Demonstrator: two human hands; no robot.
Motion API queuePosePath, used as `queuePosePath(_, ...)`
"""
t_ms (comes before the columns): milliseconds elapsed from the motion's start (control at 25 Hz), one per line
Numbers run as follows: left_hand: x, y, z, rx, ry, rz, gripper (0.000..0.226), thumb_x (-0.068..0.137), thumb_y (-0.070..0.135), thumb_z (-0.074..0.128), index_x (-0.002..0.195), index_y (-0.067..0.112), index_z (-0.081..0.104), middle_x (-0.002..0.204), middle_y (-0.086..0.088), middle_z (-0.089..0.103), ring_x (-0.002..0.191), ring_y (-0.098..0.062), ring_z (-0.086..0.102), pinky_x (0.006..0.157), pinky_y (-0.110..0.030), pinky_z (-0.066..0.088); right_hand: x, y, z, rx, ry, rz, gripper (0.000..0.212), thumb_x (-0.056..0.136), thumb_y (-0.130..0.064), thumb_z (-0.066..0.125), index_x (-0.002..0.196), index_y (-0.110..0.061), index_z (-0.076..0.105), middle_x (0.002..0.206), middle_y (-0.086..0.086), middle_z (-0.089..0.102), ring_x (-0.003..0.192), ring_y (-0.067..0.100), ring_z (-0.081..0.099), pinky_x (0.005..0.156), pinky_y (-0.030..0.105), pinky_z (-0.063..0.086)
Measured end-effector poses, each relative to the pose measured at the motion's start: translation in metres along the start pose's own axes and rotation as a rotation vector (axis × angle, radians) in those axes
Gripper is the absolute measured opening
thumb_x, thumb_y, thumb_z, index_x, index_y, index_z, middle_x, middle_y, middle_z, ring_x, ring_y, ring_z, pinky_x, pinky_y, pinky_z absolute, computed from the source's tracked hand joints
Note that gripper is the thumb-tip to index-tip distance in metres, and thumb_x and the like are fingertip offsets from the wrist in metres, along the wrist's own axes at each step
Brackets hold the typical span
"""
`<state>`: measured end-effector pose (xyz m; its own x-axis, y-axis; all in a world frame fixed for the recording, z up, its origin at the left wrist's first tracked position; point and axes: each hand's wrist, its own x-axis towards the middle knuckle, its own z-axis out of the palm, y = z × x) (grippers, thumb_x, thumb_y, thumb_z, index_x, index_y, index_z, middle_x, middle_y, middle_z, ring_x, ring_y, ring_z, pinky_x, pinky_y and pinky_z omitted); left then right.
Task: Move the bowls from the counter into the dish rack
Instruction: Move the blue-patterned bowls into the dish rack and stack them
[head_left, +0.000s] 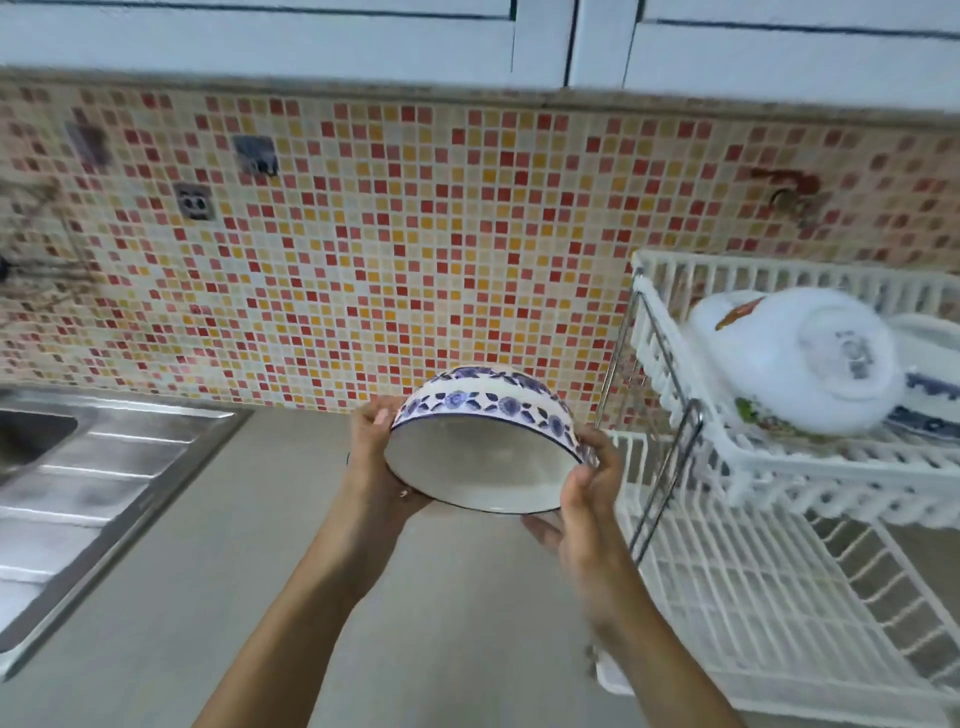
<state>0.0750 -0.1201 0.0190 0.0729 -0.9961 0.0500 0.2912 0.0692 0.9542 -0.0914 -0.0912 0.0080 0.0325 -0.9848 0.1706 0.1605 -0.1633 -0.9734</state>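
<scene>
A white bowl with a blue flower band (483, 452) is held in the air above the counter (249, 545), tipped so its opening faces me. My left hand (376, 457) grips its left rim and my right hand (582, 499) grips its right rim. To the right stands a white two-tier dish rack (769, 467). Its upper tier holds a large white bowl upside down (810, 358) and other blue-patterned dishes behind it (930, 400). The rack's lower tier (769, 613) shows bare slats.
A steel sink with a ribbed drainboard (78, 483) lies at the left. A mosaic tile wall (389, 249) with a socket (195, 201) and hooks runs behind the counter. White cupboards (311, 36) hang overhead.
</scene>
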Motion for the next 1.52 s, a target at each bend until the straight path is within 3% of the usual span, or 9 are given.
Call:
queuePosePath(200, -0.007, 0.072, 0.068, -0.017, -0.132, 0.26, 0.038, 0.1, 0.008, 0.034, 0.124, 0.025, 0.059, 0.111, 0.002, 0.072, 0.095, -0.016, 0.07, 0.068, -0.027, 0.061, -0.003, -0.095, -0.033, -0.069, -0.009, -0.321, 0.06, 0.049, -0.093, 0.043, 0.106, -0.072, 0.042, 0.125, -0.038, 0.051, 0.117, -0.008, 0.053, 0.097, 0.031, 0.047)
queuePosePath(400, -0.013, 0.107, 0.154, -0.156, -0.314, 0.308, 0.045, 0.077, 0.036, 0.039, 0.115, 0.032, 0.063, 0.099, 0.008, 0.074, 0.093, -0.018, 0.066, 0.073, -0.034, 0.06, 0.002, -0.185, -0.105, -0.125, -0.04, -0.33, 0.046, 0.062, -0.077, 0.033, 0.108, -0.076, 0.039, 0.131, -0.029, 0.05, 0.125, 0.009, 0.052, 0.104, 0.034, 0.043)
queuePosePath(600, -0.012, 0.117, 0.248, -0.031, -0.484, 0.37, 0.03, 0.093, 0.036, 0.036, 0.113, 0.036, 0.057, 0.103, 0.015, 0.069, 0.076, 0.003, 0.067, 0.06, -0.015, 0.055, 0.007, -0.239, -0.211, -0.151, -0.185, -0.283, 0.077, 0.042, -0.076, 0.073, 0.114, -0.06, 0.054, 0.118, -0.02, 0.067, 0.102, 0.011, 0.069, 0.075, 0.027, 0.058)
queuePosePath(720, -0.003, 0.111, 0.279, 0.191, -0.617, 0.484, 0.042, 0.098, 0.033, 0.035, 0.138, 0.025, 0.045, 0.139, 0.004, 0.053, 0.115, -0.008, 0.056, 0.092, -0.025, 0.052, 0.009, -0.25, -0.266, -0.181, -0.184, -0.316, 0.08, 0.044, -0.075, 0.073, 0.118, -0.051, 0.056, 0.119, -0.011, 0.068, 0.104, 0.019, 0.069, 0.074, 0.031, 0.059)
queuePosePath(800, 0.004, 0.11, 0.305, 0.431, -0.671, 0.532, 0.055, 0.093, 0.061, 0.029, 0.145, 0.043, 0.031, 0.154, 0.009, 0.035, 0.142, -0.019, 0.033, 0.118, -0.049, 0.025, 0.012, -0.253, -0.298, -0.197, -0.187, -0.338, 0.082, 0.05, -0.076, 0.068, 0.125, -0.052, 0.048, 0.128, -0.009, 0.062, 0.11, 0.023, 0.065, 0.08, 0.035, 0.059)
queuePosePath(960, 0.003, 0.101, 0.353, 0.791, -0.687, 0.483, 0.08, 0.076, 0.083, 0.01, 0.148, 0.046, 0.012, 0.159, 0.016, 0.014, 0.147, -0.01, 0.016, 0.121, -0.044, 0.011, 0.021, -0.242, -0.355, -0.381, -0.125, -0.403, 0.075, 0.062, -0.083, 0.05, 0.132, -0.06, 0.034, 0.15, -0.009, 0.037, 0.135, 0.027, 0.042, 0.098, 0.059, 0.045)
queuePosePath(1200, 0.004, 0.079, 0.415, 0.834, -0.78, 0.308, 0.03, 0.088, 0.036, 0.06, 0.112, 0.038, 0.043, 0.108, 0.018, 0.059, 0.095, 0.002, 0.059, 0.088, -0.016, 0.05, 0.033, -0.226, -0.413, -0.638, -0.179, -0.501, 0.078, 0.06, -0.083, 0.048, 0.131, -0.057, 0.03, 0.127, -0.038, 0.037, 0.117, -0.013, 0.05, 0.085, 0.01, 0.049)
queuePosePath(1400, 0.039, 0.063, 0.435, 0.977, -0.835, 0.234, 0.064, 0.07, 0.02, 0.083, 0.12, 0.035, 0.045, 0.116, 0.008, 0.062, 0.108, -0.011, 0.062, 0.093, -0.03, 0.056, 0.068, -0.22, -0.453, -1.053, -0.24, -0.346, 0.094, 0.05, -0.084, 0.055, 0.13, -0.072, 0.006, 0.149, -0.028, 0.006, 0.143, 0.016, 0.019, 0.112, 0.049, 0.032)
queuePosePath(1520, 0.054, 0.053, 0.448, 1.152, -0.812, 0.19, 0.091, 0.066, 0.024, 0.085, 0.14, 0.026, 0.031, 0.127, 0.008, 0.054, 0.122, -0.019, 0.054, 0.104, -0.034, 0.046, 0.083, -0.215, -0.457, -1.167, -0.308, -0.238, 0.109, 0.055, -0.068, 0.07, 0.131, -0.064, -0.008, 0.15, -0.024, -0.001, 0.144, 0.01, 0.008, 0.118, 0.045, 0.018)
